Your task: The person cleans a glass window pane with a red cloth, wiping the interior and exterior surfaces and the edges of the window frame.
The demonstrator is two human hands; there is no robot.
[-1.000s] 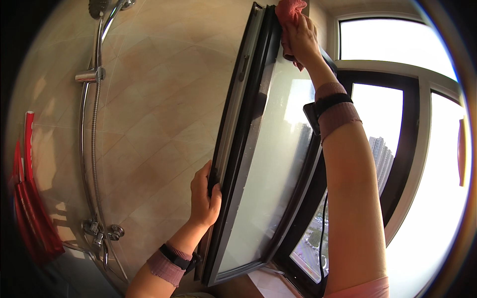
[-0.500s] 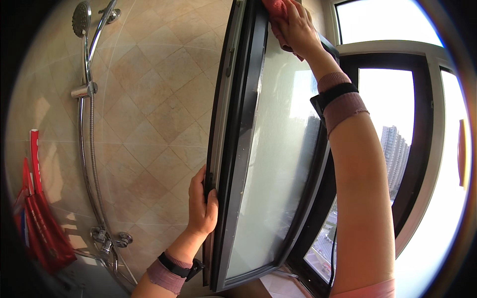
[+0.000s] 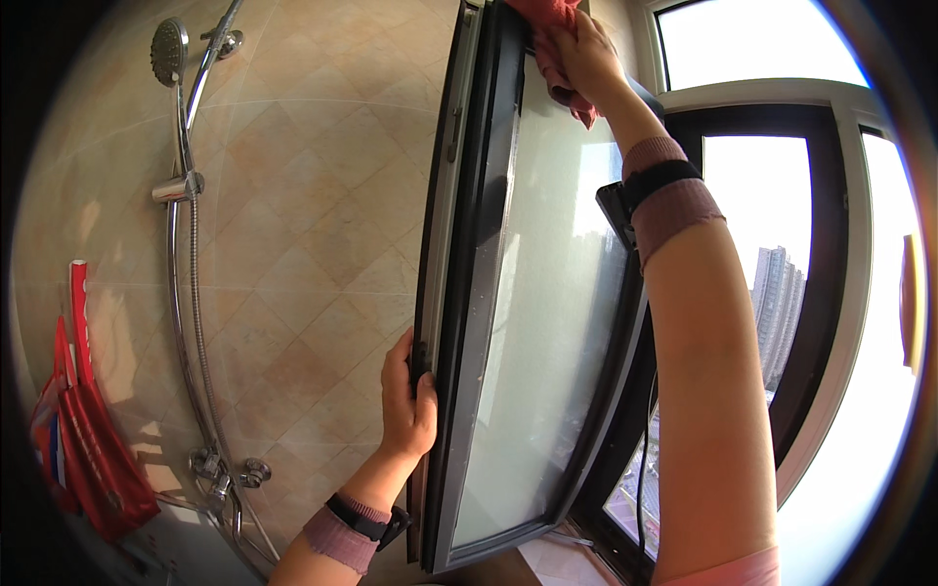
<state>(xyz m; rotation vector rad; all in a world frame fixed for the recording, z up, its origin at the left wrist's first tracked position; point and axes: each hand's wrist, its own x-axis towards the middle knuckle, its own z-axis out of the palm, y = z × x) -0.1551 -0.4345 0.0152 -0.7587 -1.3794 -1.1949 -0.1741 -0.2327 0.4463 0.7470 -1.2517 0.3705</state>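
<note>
An opened window sash (image 3: pixel 547 293) with a dark frame and frosted glass stands upright in the middle. Its outer frame edge is gripped low down by my left hand (image 3: pixel 405 405), thumb on the near side and fingers wrapped behind. High at the top of the sash, my right hand (image 3: pixel 586 59) is closed on a red cloth (image 3: pixel 547 20), pressing it against the upper frame corner. Part of the cloth hangs down over the glass. Both wrists carry black straps over mauve cuffs.
A tiled wall (image 3: pixel 313 225) is on the left, with a chrome hand shower (image 3: pixel 169 54), its rail and a mixer tap (image 3: pixel 220 479). Red bags (image 3: pixel 98 459) hang at far left. The window opening (image 3: pixel 757 215) on the right shows tall buildings outside. A black cable (image 3: pixel 642 488) hangs beside my right arm.
My right hand and the cloth have shifted slightly along the top of the sash, and more cloth shows. My left hand keeps its hold. The whole view has turned slightly.
</note>
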